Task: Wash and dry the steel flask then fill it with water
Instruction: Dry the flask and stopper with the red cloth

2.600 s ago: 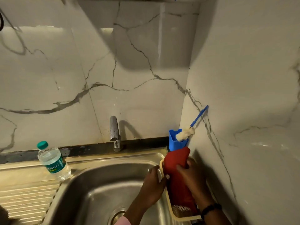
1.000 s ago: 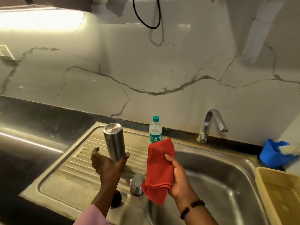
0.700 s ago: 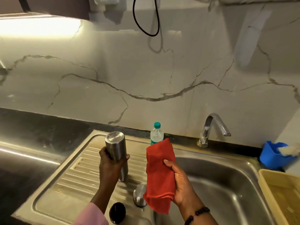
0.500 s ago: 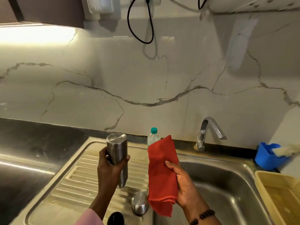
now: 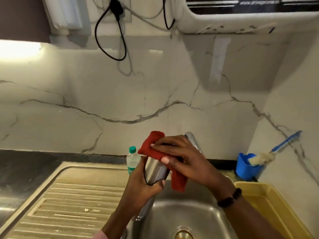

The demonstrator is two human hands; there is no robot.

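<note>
The steel flask (image 5: 156, 171) is held in the air above the left edge of the sink (image 5: 172, 214), tilted, with its far end covered by the red cloth (image 5: 155, 145). The left hand (image 5: 143, 183) is curled around the near end of the flask and carries its weight, with the thumb on the left side and the fingers under it. The right hand (image 5: 183, 161) grips the cloth and presses it over the far end of the flask; its fingers lie across the cloth and its thumb pinches it against the steel. The flask looks stiff and smooth, and I think it is probably a little wet, so it can slip easily through the fingers. It seems empty and therefore light, but it will be much heavier when it is full of water. The best place to hold it is the middle of the body with the whole hand around it, not the rim. The cloth is soft and gives a better hold on the steel than bare skin. The picture is slightly blurred, so I cannot say whether the far end under the cloth is the mouth or the bottom. A small water bottle (image 5: 132, 160) stands on the bench behind the hands.
</note>
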